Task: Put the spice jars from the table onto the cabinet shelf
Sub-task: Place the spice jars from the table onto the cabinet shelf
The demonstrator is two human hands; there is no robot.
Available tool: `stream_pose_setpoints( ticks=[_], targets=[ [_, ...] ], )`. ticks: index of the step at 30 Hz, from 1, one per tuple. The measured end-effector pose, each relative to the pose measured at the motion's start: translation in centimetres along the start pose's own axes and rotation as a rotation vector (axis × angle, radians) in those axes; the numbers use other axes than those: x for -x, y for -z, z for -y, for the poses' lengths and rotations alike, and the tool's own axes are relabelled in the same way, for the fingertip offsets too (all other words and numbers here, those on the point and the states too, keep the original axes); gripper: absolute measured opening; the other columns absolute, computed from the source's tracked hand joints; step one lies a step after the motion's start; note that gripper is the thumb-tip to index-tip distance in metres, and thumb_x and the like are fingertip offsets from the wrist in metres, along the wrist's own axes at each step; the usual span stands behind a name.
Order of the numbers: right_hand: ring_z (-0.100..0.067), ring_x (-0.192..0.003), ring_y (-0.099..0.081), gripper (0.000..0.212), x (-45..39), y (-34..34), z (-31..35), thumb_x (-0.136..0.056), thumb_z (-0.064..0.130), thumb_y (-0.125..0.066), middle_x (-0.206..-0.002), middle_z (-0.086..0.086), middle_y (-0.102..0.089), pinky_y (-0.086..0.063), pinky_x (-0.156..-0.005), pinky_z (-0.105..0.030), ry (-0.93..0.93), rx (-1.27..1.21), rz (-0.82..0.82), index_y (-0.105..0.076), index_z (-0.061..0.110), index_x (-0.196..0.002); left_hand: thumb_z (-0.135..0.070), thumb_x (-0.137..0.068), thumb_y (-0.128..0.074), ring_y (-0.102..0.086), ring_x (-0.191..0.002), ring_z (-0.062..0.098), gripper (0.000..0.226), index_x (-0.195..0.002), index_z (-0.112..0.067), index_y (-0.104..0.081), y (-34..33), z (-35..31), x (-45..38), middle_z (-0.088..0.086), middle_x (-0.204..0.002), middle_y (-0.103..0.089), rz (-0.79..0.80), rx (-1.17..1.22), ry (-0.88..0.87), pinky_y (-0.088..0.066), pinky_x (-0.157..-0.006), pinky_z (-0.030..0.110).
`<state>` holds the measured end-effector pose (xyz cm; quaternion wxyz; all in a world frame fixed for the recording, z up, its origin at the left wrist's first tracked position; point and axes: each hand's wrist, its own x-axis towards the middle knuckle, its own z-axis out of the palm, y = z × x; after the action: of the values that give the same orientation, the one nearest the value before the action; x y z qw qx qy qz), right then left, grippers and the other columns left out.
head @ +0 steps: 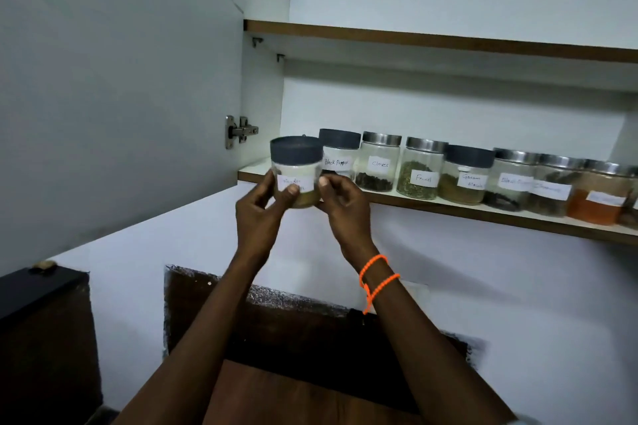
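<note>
A clear spice jar (296, 166) with a dark grey lid and a white label is held up in front of the left end of the cabinet shelf (431, 205). My left hand (260, 209) grips its left side and my right hand (345, 207) grips its right side. The jar holds a little yellowish powder at the bottom. On the shelf stands a row of several labelled jars: Black Pepper (339, 153), Cloves (378, 162), Fennel (423, 169), Garam Masala (466, 174) and more to the right.
The open cabinet door (121, 79) stands at the left with its hinge (240, 131). An upper shelf (431, 40) runs above. Below are a white wall, a dark backsplash (310, 317) and a wooden surface (293, 397). A black object (38, 290) sits at the lower left.
</note>
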<state>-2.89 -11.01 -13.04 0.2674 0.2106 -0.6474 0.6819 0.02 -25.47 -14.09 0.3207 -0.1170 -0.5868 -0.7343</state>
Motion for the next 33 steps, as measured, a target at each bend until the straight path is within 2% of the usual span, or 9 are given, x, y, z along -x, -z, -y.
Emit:
stream_pose_setpoints(
  ticks=[3, 6, 8, 13, 15, 19, 25, 29, 33],
  targets=[
    [-0.021, -0.090, -0.064, 0.022, -2.1, -2.3, 0.4, -0.100, 0.029, -0.063, -0.089, -0.004, -0.067, -0.052, -0.081, -0.033, 0.160, 0.363, -0.035, -0.076, 0.011, -0.102, -0.044, -0.083, -0.081, -0.069, -0.119, 0.017, 0.060, -0.134, -0.015, -0.066, 0.1, -0.5, -2.0, 0.003, -0.124, -0.074, -0.060, 0.002, 0.007, -0.054, -0.104, 0.047],
    [-0.023, -0.085, -0.064, 0.028, -2.9, -3.8, 0.8, -0.100, 0.033, -0.062, -0.087, -0.010, -0.068, -0.050, -0.080, -0.032, 0.198, 0.454, -0.020, -0.075, 0.009, -0.107, -0.052, -0.088, -0.073, -0.075, -0.102, 0.026, 0.041, -0.113, -0.020, -0.077, -0.4, -0.8, -3.9, 0.011, -0.103, -0.078, -0.070, -0.012, -0.002, -0.061, -0.091, 0.052],
    [-0.025, -0.075, -0.063, 0.032, -3.3, -4.4, 0.9, -0.102, 0.034, -0.059, -0.076, -0.011, -0.069, -0.050, -0.071, -0.035, 0.211, 0.493, -0.030, -0.073, 0.007, -0.093, -0.050, -0.092, -0.069, -0.077, -0.094, 0.031, 0.034, -0.105, -0.020, -0.078, -0.8, -1.3, -4.9, 0.010, -0.094, -0.079, -0.087, -0.035, -0.035, -0.063, -0.084, 0.053],
    [-0.023, -0.062, -0.052, 0.037, -4.1, -5.3, 1.5, -0.102, 0.025, -0.057, -0.063, -0.010, -0.062, -0.031, -0.060, -0.030, 0.177, 0.527, -0.089, -0.062, 0.002, -0.073, -0.044, -0.090, -0.074, -0.076, -0.091, 0.011, 0.040, -0.119, -0.017, -0.076, -1.2, -1.1, -6.9, 0.003, -0.102, -0.080, -0.114, -0.079, -0.075, -0.063, -0.080, 0.032],
    [-0.026, -0.064, -0.050, 0.033, -4.5, -5.4, 1.8, -0.099, 0.020, -0.057, -0.065, -0.012, -0.061, -0.030, -0.062, -0.030, 0.139, 0.564, -0.081, -0.056, 0.004, -0.070, -0.041, -0.091, -0.073, -0.076, -0.097, 0.015, 0.038, -0.120, -0.016, -0.075, -1.0, -0.4, -7.3, 0.003, -0.105, -0.079, -0.090, -0.106, -0.082, -0.063, -0.082, 0.033],
    [-0.034, -0.077, -0.060, 0.026, -5.0, -5.6, 2.0, -0.093, 0.019, -0.060, -0.084, -0.020, -0.070, -0.035, -0.063, -0.030, 0.039, 0.691, -0.046, -0.049, 0.010, -0.071, -0.032, -0.094, -0.070, -0.075, -0.096, 0.027, 0.019, -0.104, -0.017, -0.076, -0.8, 1.7, -7.7, 0.011, -0.095, -0.078, -0.001, -0.248, -0.072, -0.062, -0.086, 0.054],
    [-0.037, -0.094, -0.070, 0.015, -4.6, -4.9, 1.0, -0.094, 0.011, -0.060, -0.097, -0.020, -0.074, -0.057, -0.076, -0.037, 0.071, 0.783, 0.006, -0.069, 0.000, -0.093, -0.026, -0.090, -0.074, -0.075, -0.098, 0.031, 0.024, -0.114, -0.029, -0.077, -1.3, 2.8, -8.0, 0.003, -0.100, -0.080, -0.028, -0.287, -0.091, -0.060, -0.088, 0.054],
    [-0.038, -0.089, -0.068, 0.011, -4.4, -4.2, 0.7, -0.091, 0.007, -0.061, -0.089, -0.021, -0.072, -0.054, -0.072, -0.038, 0.119, 0.768, 0.049, -0.066, 0.000, -0.085, -0.031, -0.091, -0.074, -0.074, -0.094, 0.029, 0.031, -0.121, -0.023, -0.074, -1.4, 3.3, -8.0, 0.003, -0.100, -0.079, -0.047, -0.330, -0.112, -0.060, -0.088, 0.049],
    [-0.029, -0.086, -0.065, 0.014, -3.0, -2.0, -0.1, -0.092, 0.014, -0.061, -0.088, -0.014, -0.071, -0.040, -0.068, -0.027, 0.226, 0.754, 0.010, -0.072, 0.007, -0.097, -0.057, -0.093, -0.064, -0.066, -0.115, 0.017, 0.061, -0.139, -0.016, -0.063, -2.5, 3.3, -6.8, 0.004, -0.133, -0.068, -0.308, -0.265, -0.026, -0.051, -0.101, 0.029]
  ],
)
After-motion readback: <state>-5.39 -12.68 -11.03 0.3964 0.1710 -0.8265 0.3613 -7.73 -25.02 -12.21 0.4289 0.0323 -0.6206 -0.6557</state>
